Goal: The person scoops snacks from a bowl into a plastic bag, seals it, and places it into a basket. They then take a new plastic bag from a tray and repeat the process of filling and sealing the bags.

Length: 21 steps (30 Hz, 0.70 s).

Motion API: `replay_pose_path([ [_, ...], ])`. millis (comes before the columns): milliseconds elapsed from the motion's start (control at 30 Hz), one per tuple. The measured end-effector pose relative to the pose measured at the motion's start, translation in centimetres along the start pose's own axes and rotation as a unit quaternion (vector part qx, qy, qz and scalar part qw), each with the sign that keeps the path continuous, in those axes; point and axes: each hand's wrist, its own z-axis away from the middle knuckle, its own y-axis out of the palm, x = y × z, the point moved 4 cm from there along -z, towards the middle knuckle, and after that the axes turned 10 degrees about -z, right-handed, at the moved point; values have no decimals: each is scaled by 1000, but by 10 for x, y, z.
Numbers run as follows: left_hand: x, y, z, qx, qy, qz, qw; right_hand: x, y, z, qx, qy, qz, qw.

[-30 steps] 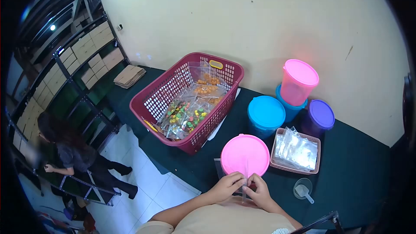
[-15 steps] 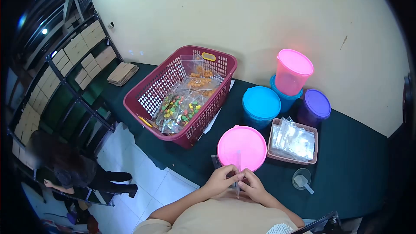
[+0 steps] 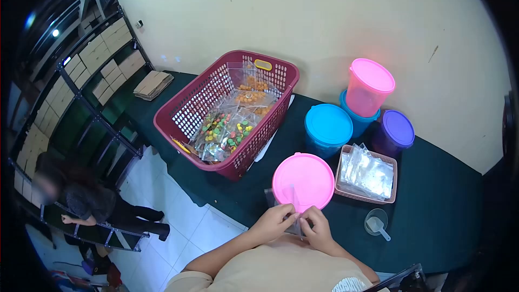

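Note:
My left hand (image 3: 273, 221) and my right hand (image 3: 318, 230) meet near my body, at the front edge of the dark green table. Both pinch a small clear plastic bag (image 3: 293, 227), whose upper part stands up between them. Just beyond them is a round container with a pink lid (image 3: 303, 179). Another piece of clear plastic (image 3: 269, 197) shows at the left edge of that lid. To the right, a small basket (image 3: 338, 185) holds a stack of clear bags (image 3: 367, 173).
A maroon basket (image 3: 238, 168) holds bags of colourful and orange pieces. Blue (image 3: 328, 124), purple (image 3: 398, 128) and pink (image 3: 371, 78) containers stand at the back. A cup with a scoop (image 3: 377, 224) is at right. A person (image 3: 97, 200) stands by shelves at left.
The plastic bag has tilted a little between my hands. At the left, the person's head and arm have shifted. The view has moved slightly.

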Motion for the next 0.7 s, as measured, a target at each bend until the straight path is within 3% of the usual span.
replay_pose_path([
  [67,-7,-6,3,-10,37,-23,999,2,-3,0,-30,16,16,999],
  [167,-18,-6,5,-30,109,-60,992,11,-2,-6,12,63,71,995],
  [233,-23,-5,7,-42,145,-76,986,17,6,-8,56,6,153,987],
  [400,-18,-11,10,-31,-3,-102,994,4,7,-5,13,0,192,981],
  [500,-12,-21,14,-83,-1,-177,981,5,-6,-6,-47,37,228,972],
  [567,-9,-27,16,-77,-32,-145,986,-1,-16,-4,-97,128,193,968],
  [633,-11,-35,20,-125,-55,-145,980,-8,-16,1,-135,114,172,969],
  [700,-6,-39,20,-74,-101,-153,980,-5,-15,-3,-132,139,-50,980],
])
